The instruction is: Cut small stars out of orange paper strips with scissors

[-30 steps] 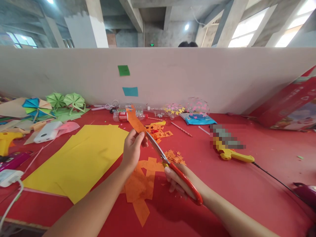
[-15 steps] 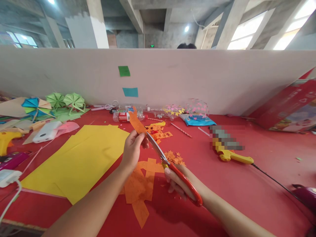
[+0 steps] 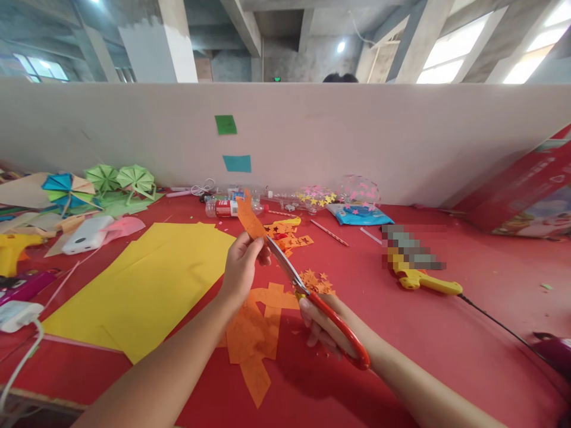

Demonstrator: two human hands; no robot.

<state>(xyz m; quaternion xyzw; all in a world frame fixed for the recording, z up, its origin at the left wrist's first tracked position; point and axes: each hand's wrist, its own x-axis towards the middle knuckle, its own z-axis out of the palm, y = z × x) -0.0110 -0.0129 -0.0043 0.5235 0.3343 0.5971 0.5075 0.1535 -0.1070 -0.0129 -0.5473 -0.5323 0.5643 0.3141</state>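
Pinching an orange paper strip (image 3: pixel 250 220) at the tips of red-handled scissors (image 3: pixel 320 301).
The left hand (image 3: pixel 243 261) is closed, thumb against fingers, on the strip's lower end; the right hand (image 3: pixel 325 327) is curled around the scissors' handles, their tips just beside the left thumb. Both are raised over the red worktop (image 3: pixel 446 351), where orange scraps (image 3: pixel 256 333) and orange stars (image 3: pixel 316 282) lie.

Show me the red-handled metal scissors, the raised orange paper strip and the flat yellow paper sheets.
Red-handled metal scissors (image 3: pixel 300 286): head view, near the pivot.
Raised orange paper strip (image 3: pixel 251 220): head view, mid-strip.
Flat yellow paper sheets (image 3: pixel 156 285): head view, middle of the top sheet.
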